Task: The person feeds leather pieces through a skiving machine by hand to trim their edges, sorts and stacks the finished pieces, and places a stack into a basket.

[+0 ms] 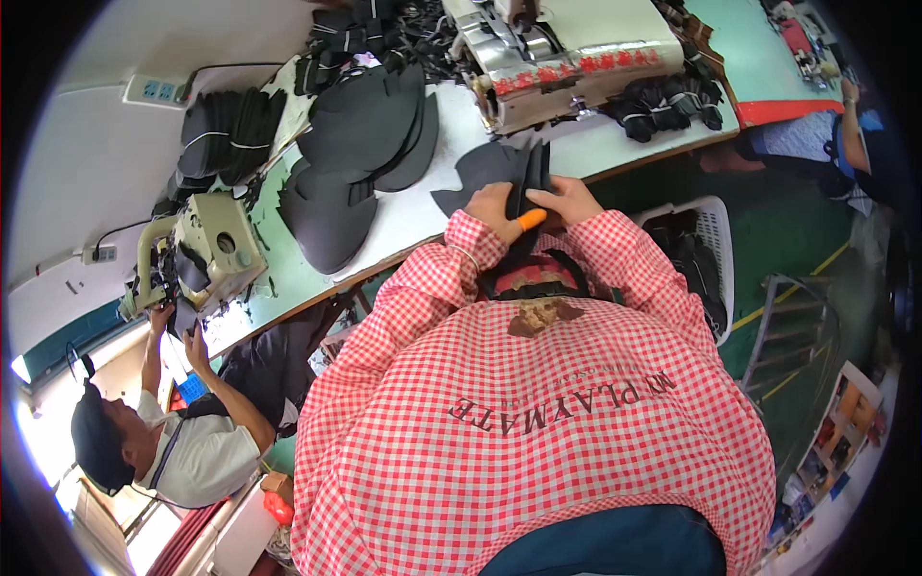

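At the table's near edge, my left hand [490,206] and my right hand [570,200] both grip a small bunch of flat black cut pieces [535,165], which stand up between them. An orange finger cover [531,220] is on a digit of my left hand. Under and beside that hand, another flat black piece [485,165] lies on the white tabletop [437,206]. Farther left, large stacks of rounded black pieces [360,125] overlap one another. The lower ends of the held pieces are partly hidden by my fingers.
A sewing machine [576,82] stands just beyond my hands, with tied black bundles [667,104] at its right. More tied stacks [226,134] sit far left. A white basket [715,259] of black pieces stands right. One co-worker [197,451] uses another machine [216,250]; another person [807,144] is far right.
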